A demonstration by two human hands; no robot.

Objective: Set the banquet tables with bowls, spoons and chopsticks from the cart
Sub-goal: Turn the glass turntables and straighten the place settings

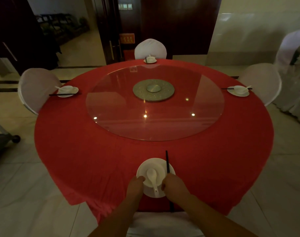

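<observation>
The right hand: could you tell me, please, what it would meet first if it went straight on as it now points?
Probably the bowl with the spoon: the right hand, gripping the chopsticks, points at its right rim; depth is unclear.

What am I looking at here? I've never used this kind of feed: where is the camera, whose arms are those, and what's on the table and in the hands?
There is no machine. A person works bare-handed, and the single picture comes from a wide-angle camera on their head, looking forward and down. The arms entering from the bottom are theirs. Before them is a round table under a red cloth, with a glass turntable in the middle. The nearest plate carries a bowl with a spoon in it. The left hand touches the plate's left edge; whether it grips is unclear. The right hand is curled round black chopsticks along the plate's right side. Three more settings sit left, far and right.
</observation>
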